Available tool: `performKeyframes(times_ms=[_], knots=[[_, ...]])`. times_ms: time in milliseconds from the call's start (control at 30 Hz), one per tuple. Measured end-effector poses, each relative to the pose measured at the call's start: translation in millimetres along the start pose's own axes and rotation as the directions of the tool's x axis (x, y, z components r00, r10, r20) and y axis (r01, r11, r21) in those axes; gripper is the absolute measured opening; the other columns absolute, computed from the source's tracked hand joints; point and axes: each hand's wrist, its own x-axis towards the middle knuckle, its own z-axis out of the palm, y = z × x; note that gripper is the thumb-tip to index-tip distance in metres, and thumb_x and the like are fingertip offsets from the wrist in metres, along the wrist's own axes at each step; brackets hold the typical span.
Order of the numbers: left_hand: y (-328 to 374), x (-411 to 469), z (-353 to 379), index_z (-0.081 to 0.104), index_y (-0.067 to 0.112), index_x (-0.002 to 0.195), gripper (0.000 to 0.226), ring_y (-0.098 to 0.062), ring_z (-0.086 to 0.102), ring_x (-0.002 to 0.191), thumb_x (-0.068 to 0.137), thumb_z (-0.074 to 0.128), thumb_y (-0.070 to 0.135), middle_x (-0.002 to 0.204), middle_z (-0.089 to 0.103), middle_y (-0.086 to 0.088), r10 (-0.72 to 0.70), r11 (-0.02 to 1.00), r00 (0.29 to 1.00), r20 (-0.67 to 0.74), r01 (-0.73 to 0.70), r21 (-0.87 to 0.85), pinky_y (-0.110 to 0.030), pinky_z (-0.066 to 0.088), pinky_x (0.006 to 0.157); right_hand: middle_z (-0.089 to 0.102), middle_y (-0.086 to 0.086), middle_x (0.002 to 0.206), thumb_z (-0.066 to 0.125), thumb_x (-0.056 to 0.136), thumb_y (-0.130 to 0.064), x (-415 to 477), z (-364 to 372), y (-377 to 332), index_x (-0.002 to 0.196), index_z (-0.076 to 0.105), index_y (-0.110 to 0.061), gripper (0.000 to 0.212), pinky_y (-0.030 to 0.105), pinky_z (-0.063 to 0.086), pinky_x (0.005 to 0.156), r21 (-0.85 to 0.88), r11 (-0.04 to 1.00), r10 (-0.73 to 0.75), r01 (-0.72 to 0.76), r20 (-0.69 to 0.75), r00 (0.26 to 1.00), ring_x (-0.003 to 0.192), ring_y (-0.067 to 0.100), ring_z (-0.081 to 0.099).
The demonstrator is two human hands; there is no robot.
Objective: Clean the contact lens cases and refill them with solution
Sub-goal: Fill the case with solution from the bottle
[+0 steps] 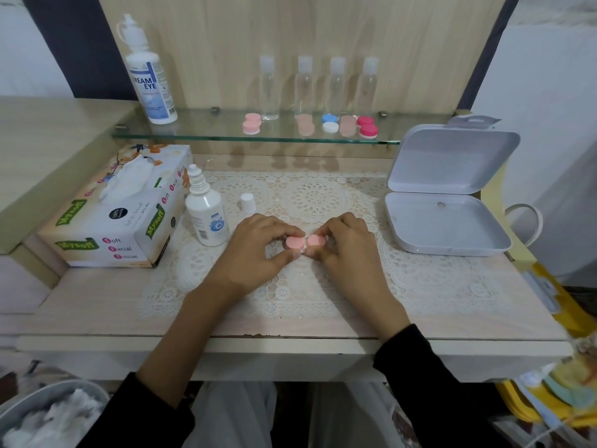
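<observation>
Head view, single frame. The pink lens case (303, 242) lies on the lace mat (323, 195) at the middle of the desk (97, 299), with both caps on. My read of the grips: the left hand (258, 247) pinches the left cap between thumb and curled fingers, and the right hand (347, 244) pinches the right cap the same way. Both are closed on the case and neither is free.

Step in hand, as I judge it: turning the caps, either off for cleaning or back on after a fill. I cannot tell which. To do it well I would keep the case body flat on the mat and work one cap at a time while the other hand braces. The case should stay level so nothing spills from the wells. Loosened caps should go down beside the case, left and right not swapped. The small solution bottle (206, 218) stands open just left of the left hand, its white cap (248, 202) apart on the mat — a careless wrist could tip it. The tissue box (119, 215) is near, at far left.

Hard to make out: caps and fingers cover the wells and any liquid, and the thumbs mostly hide the bridge of the case. The other cases (330, 123) sit on the glass shelf (193, 135) — cleaned or not, unknown. Objects at the right edge are blurred.
</observation>
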Motion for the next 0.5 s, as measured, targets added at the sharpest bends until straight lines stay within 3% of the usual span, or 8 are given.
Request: performKeyframes(times_ms=[200, 367, 433, 500], knots=[[2.1, -0.6, -0.8, 0.07, 0.023, 0.107, 0.034, -0.009, 0.053, 0.099, 0.078, 0.063, 0.039, 0.099, 0.066, 0.009, -0.014, 1.0, 1.0, 0.01, 0.014, -0.006, -0.035, 0.044, 0.092, 0.051, -0.003, 0.097, 0.075, 0.079, -0.036, -0.8, 0.2, -3.1, 0.095, 0.063, -0.012, 0.031, 0.034, 0.038, 0.085, -0.041, 0.999, -0.001, 0.001, -0.012, 1.0, 0.099, 0.019, 0.047], [1.2, -0.5, -0.7, 0.071, 0.022, 0.106, 0.032, -0.009, 0.053, 0.1, 0.078, 0.065, 0.036, 0.099, 0.067, 0.011, -0.004, 1.0, 1.0, 0.006, 0.004, -0.001, -0.039, 0.045, 0.093, 0.056, -0.003, 0.101, 0.074, 0.08, -0.033, -4.5, 1.9, 1.7, 0.102, 0.067, -0.017, 0.028, 0.031, 0.033, 0.084, 0.04, 0.998, -0.037, 0.038, -0.027, 0.999, 0.102, 0.018, 0.046], [1.3, -0.7, -0.2, 0.071, 0.023, 0.106, 0.031, -0.01, 0.054, 0.1, 0.078, 0.065, 0.035, 0.099, 0.067, 0.011, -0.003, 1.0, 1.0, 0.002, 0.003, 0.0, -0.041, 0.046, 0.092, 0.057, -0.004, 0.106, 0.071, 0.083, -0.028, -5.4, 3.0, 2.0, 0.109, 0.069, -0.02, 0.027, 0.029, 0.028, 0.085, 0.026, 0.998, -0.051, 0.052, -0.024, 0.998, 0.107, 0.017, 0.044], [1.6, -0.7, 0.1, 0.071, 0.023, 0.106, 0.031, -0.011, 0.054, 0.099, 0.078, 0.065, 0.034, 0.099, 0.068, 0.011, -0.002, 1.0, 1.0, 0.004, 0.002, 0.002, -0.041, 0.046, 0.091, 0.058, -0.005, 0.104, 0.071, 0.083, -0.019, -4.6, 3.3, 1.2, 0.102, 0.072, -0.019, 0.02, 0.028, 0.027, 0.085, 0.057, 0.997, -0.045, 0.047, -0.045, 0.998, 0.106, 0.017, 0.045]])
